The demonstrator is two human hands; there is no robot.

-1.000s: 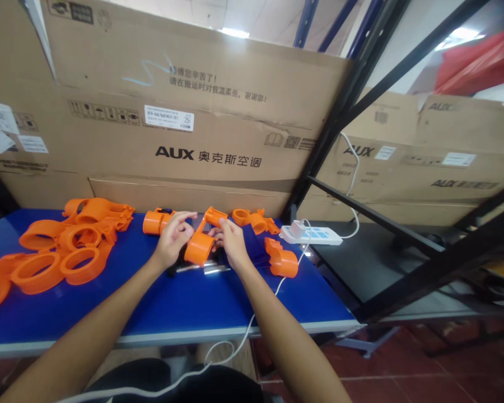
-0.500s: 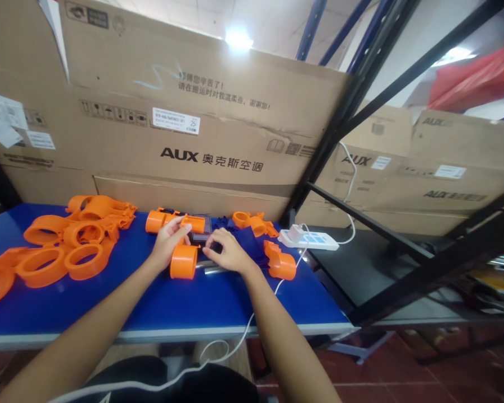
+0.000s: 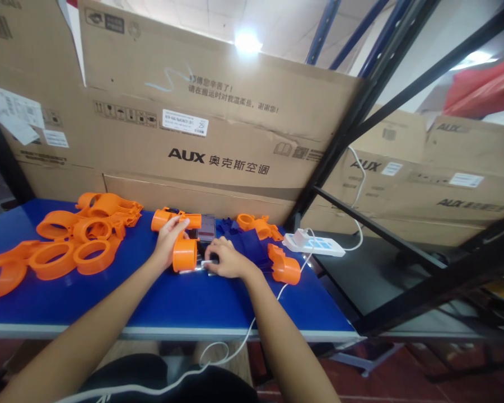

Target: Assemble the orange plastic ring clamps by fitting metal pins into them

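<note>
My left hand [image 3: 167, 242] is closed around an orange plastic part that looks like a tape dispenser [image 3: 185, 255], with its wide ring hanging toward me and a bar at its upper end. To its right, my right hand [image 3: 229, 258] reaches low over the table, thumb and forefinger pinched on a small shiny, pale piece [image 3: 207, 263] whose kind I cannot make out. Silvery strips lie under these fingers, partly hidden. Behind the hands is a dark flat box-like object [image 3: 206, 225]. Another orange dispenser [image 3: 160, 220] sits just behind my left hand.
A heap of orange dispensers [image 3: 93, 257] covers the left of the blue table [image 3: 185, 308]. More orange parts [image 3: 258, 225] and dark blue pieces [image 3: 250, 245] lie at right, near one dispenser [image 3: 285, 266]. A white power strip [image 3: 314, 243] trails a cable [image 3: 252, 324]. Cardboard boxes [image 3: 218, 190] stand behind.
The orange dispenser has gone from between both hands to my left hand alone, moving left and turning. My right hand has let go of it and lowered to the silvery strips, pinching a small piece.
</note>
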